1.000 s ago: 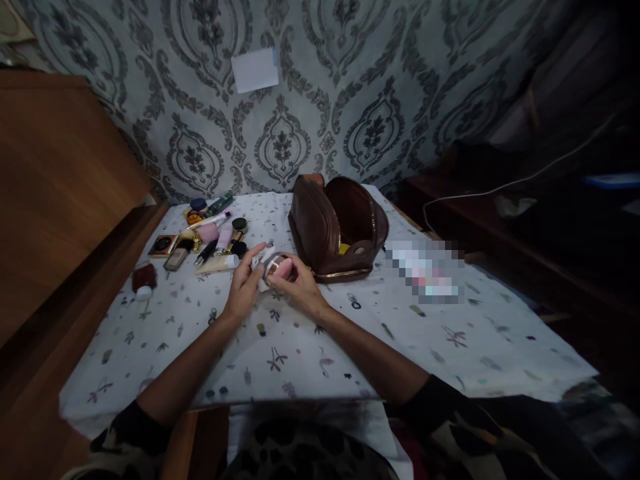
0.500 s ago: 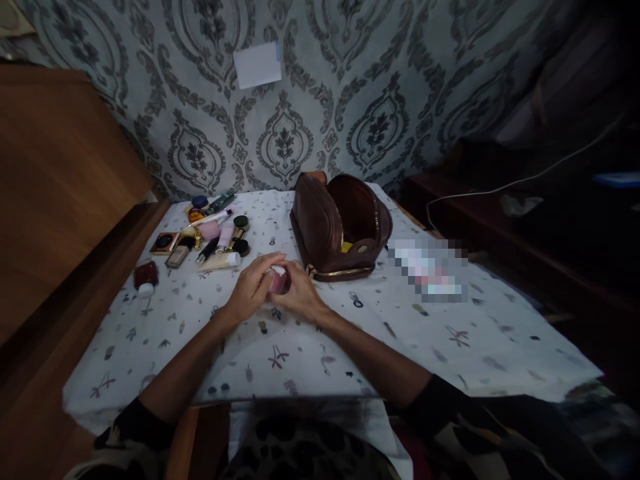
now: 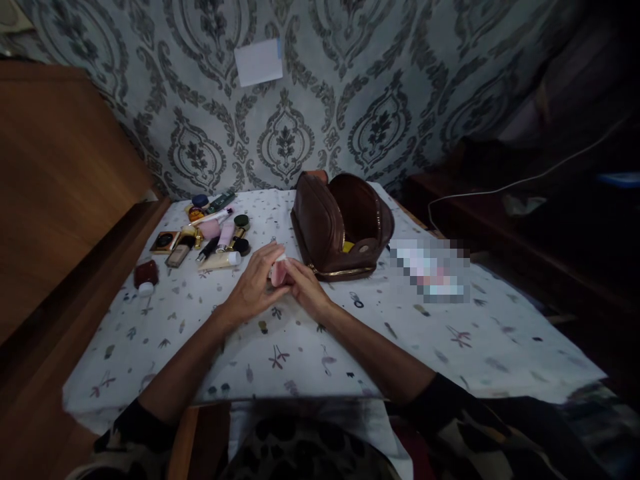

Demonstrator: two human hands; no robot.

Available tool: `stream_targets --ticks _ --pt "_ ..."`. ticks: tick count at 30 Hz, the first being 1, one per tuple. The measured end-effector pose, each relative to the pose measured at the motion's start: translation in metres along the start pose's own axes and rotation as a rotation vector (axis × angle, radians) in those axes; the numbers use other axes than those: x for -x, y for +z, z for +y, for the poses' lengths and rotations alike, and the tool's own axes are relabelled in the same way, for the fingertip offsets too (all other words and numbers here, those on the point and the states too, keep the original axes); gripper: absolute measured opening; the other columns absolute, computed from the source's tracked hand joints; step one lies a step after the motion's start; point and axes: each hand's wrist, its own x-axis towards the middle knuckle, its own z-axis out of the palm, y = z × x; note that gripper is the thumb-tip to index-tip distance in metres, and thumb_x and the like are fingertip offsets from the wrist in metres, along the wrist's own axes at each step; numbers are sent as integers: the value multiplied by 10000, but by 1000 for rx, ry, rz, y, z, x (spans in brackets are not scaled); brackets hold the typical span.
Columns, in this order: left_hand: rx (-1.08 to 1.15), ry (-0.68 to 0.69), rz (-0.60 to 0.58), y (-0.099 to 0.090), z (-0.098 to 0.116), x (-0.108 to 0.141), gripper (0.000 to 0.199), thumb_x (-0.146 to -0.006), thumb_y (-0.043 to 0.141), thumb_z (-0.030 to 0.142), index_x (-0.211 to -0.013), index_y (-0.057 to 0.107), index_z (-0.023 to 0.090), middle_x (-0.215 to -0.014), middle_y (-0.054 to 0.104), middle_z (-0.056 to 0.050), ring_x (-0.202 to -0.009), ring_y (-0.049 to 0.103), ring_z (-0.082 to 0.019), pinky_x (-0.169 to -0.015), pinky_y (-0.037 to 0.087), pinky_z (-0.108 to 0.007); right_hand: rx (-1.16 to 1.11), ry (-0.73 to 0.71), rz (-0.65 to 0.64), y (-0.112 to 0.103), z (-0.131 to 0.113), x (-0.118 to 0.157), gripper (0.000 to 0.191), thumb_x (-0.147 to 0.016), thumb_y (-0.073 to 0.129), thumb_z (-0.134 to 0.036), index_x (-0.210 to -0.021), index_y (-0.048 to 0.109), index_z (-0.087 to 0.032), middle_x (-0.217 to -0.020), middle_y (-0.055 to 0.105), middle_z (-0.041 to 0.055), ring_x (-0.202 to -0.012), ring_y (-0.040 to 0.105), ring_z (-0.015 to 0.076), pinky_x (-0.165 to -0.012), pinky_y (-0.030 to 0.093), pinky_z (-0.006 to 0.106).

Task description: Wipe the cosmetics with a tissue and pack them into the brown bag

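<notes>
Between my hands, above the front-middle of the table, is a small pink-and-white item (image 3: 279, 273), perhaps a little container; its exact kind does not show. My left hand (image 3: 256, 283) curls around its left side, with the thumb below and the fingers above. On the right side, my right hand (image 3: 306, 285) pinches it with the fingertips. Just behind my right hand stands a brown cosmetic bag (image 3: 320, 227), unzipped, with something yellow (image 3: 347, 247) inside. A cream tube (image 3: 220, 261) with a white cap lies to the left of my left hand.
Several cosmetics lie at the back left, among them a compact (image 3: 165, 242), a foundation bottle (image 3: 180, 252) and a dark red bottle (image 3: 146, 275) with a white cap. A blurred-out item (image 3: 430, 270) lies right of the bag. A patterned white cloth (image 3: 200, 360) covers the table.
The pink-and-white item has been turned in my hands and more of its pink side shows. My left fingers have lifted a little, and my right fingers have shifted on it.
</notes>
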Motion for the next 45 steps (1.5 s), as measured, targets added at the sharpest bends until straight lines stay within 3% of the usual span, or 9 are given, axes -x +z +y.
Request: stream_targets --ticks 3,8,13,21,32,37,41,45 --pt "-13 -41 15 -5 -8 1 726 -799 747 266 -1446 416 238 -1465 475 -150 -1406 393 -319 -1188 273 -504 -200 101 -40 -3 -1 -1 450 -730 736 -617 -864 576 -219 -730 621 -24 -621 623 132 -552 536 259" --pt "88 -186 120 -9 -10 0 683 -730 815 320 -1348 537 230 -1367 564 -125 -1314 489 -322 -1147 339 -464 -306 161 -58 -8 0 -5 461 -626 869 -507 -795 551 -219 -605 618 -55 -510 616 106 -469 522 202" --pt "206 -265 271 -7 -4 -1 563 -674 858 328 -1189 648 241 -1247 648 -96 -1246 538 -316 -1129 349 -443 -365 216 -55 -8 -6 -5 352 -691 854 -397 -863 637 -179 -634 660 -36 -493 625 87 -435 508 160" --pt "142 -305 338 -9 -4 0 324 -823 708 301 -1135 674 219 -1152 680 -87 -1112 603 -276 -1029 411 -374 -388 263 -58 -5 -8 -2 430 -615 907 -326 -886 607 -178 -703 711 -16 -544 674 96 -468 521 142" --pt "238 -414 409 -7 -6 -4 205 -836 681 270 -1034 698 223 -1054 705 -35 -1037 614 -237 -978 408 -306 -239 158 -124 2 -12 2 710 -551 906 -234 -1164 549 -267 -959 713 -19 -704 730 148 -571 569 210" --pt "402 -478 322 -4 -10 -3 297 -853 652 314 -1132 693 220 -1178 694 -53 -1132 593 -241 -1034 395 -319 -34 55 -28 -2 -4 -4 683 -570 864 -300 -1151 511 -234 -923 698 -1 -670 687 160 -542 532 247" --pt "678 -537 274 0 -22 -1 407 -822 609 256 -1225 666 231 -1319 649 -65 -1264 546 -255 -1090 389 -359 156 -108 115 -7 2 -9 617 -513 868 -356 -1009 531 -211 -991 672 14 -884 648 184 -775 541 312" --pt "647 -502 226 0 -28 1 520 -747 604 149 -1261 644 217 -1388 610 -62 -1350 481 -255 -1168 311 -386 363 -142 188 -9 0 -9 637 -497 864 -424 -975 509 -197 -987 650 39 -936 625 217 -875 501 375"
